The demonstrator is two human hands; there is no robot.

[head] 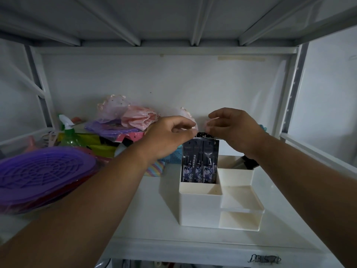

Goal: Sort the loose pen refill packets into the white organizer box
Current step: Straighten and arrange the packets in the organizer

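A white organizer box [201, 209] with several compartments stands on the shelf, right of centre. Dark pen refill packets [200, 161] stand upright in its tall left rear compartment, their lower ends inside. My left hand [168, 136] pinches the packets' top left edge. My right hand [231, 128] pinches the top right edge. A dark item [249, 163] sticks out of the right rear compartment. The front compartments look empty.
A purple plastic lid stack [42, 175] lies at the left. Behind it are a green spray bottle [69, 136], pink and purple bags [125, 117] and a blue mesh basket [173, 156]. Shelf uprights stand at both sides; the shelf's back panel is close behind.
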